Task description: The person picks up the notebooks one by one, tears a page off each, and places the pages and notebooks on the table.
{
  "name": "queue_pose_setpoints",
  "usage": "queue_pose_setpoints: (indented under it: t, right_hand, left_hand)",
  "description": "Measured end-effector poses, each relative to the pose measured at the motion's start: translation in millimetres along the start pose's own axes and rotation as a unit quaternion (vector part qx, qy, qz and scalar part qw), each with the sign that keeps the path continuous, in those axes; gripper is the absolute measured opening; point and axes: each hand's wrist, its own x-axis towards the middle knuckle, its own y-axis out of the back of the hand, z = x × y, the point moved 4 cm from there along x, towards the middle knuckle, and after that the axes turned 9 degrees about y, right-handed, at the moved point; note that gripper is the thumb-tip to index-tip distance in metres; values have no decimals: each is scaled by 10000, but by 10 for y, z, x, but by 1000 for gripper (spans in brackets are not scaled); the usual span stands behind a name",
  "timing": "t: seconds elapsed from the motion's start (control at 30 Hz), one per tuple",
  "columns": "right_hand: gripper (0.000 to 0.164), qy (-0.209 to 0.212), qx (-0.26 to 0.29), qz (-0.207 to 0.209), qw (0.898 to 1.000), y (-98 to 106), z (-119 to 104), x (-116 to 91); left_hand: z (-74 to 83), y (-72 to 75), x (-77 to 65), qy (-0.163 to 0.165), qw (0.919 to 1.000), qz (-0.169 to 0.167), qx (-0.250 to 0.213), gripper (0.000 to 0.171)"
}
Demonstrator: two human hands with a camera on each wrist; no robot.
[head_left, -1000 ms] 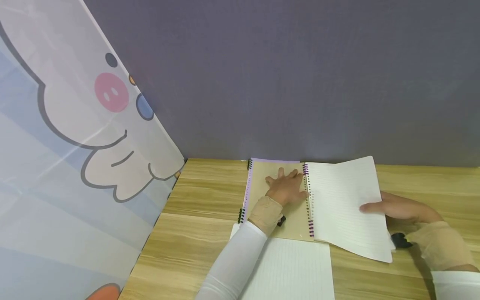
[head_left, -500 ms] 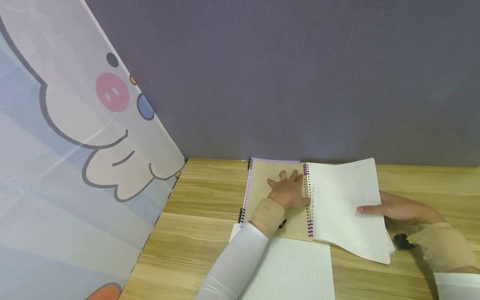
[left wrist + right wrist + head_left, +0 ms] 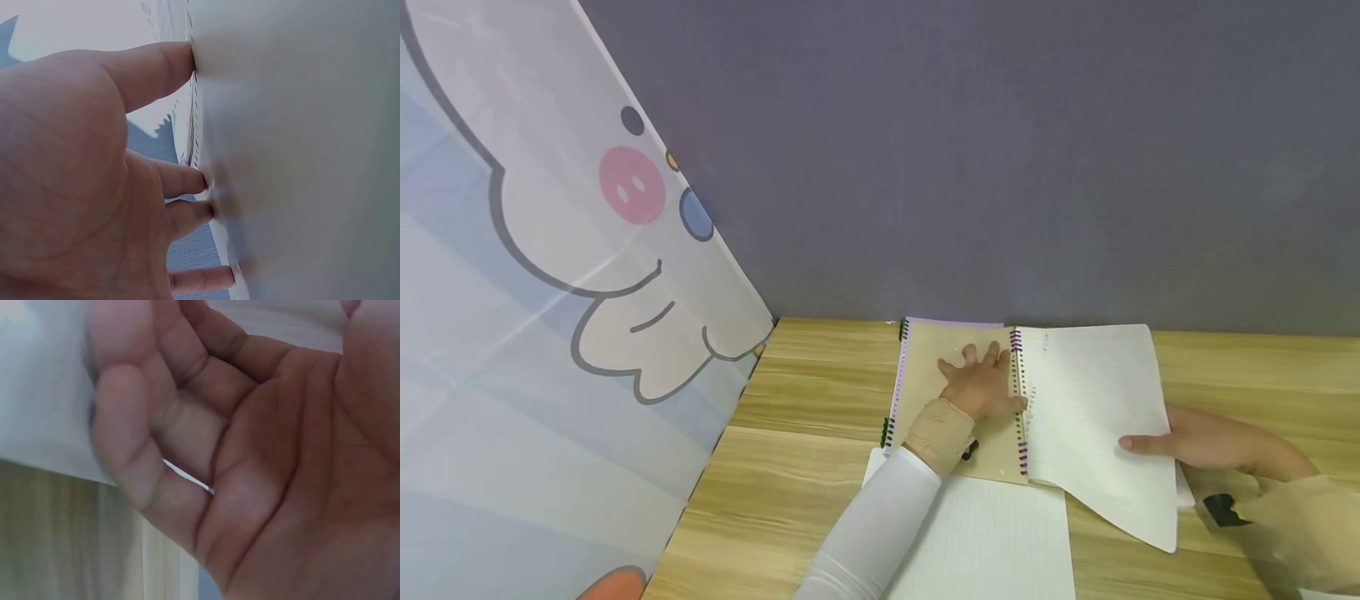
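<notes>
A spiral notebook with a purple coil [image 3: 1022,460] lies open, its tan cover [image 3: 925,358] to the left and a lined white page [image 3: 1090,392] to the right. My left hand [image 3: 977,390] rests on the tan cover with fingers spread, the thumb reaching the coil. In the left wrist view, its fingertips [image 3: 219,277] touch a pale surface. My right hand [image 3: 1217,437] grips the page's right edge, thumb on top and the other fingers hidden beneath in the head view. The right wrist view shows those fingers [image 3: 125,431] bent against the white paper. The page's lower edge is curved.
Under the tan cover, a lilac edge [image 3: 897,383] and a dark green coil [image 3: 887,432] show at the left. A lined white sheet [image 3: 992,533] lies in front on the wooden table [image 3: 805,467]. A grey panel [image 3: 962,167] and a cartoon-printed curtain [image 3: 535,350] stand behind and left.
My right hand has moved slightly right and toward me, holding the page. The page's upper right corner has dropped lower. My left hand stays almost in place.
</notes>
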Motion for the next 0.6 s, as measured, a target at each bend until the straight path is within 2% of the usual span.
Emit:
queue_pose_setpoints:
  t: [0.23, 0.4, 0.6]
  right_hand:
    - [55, -119, 327, 16, 9994, -109, 14, -70]
    - [50, 22, 545, -11, 9985, -169, 32, -115]
    - [50, -22, 574, 25, 9983, -213, 30, -128]
  left_hand:
    - [3, 10, -3, -14, 10000, -20, -18, 87]
    - [8, -12, -10, -24, 10000, -73, 19, 87]
    - [-24, 17, -21, -185, 9998, 6, 15, 83]
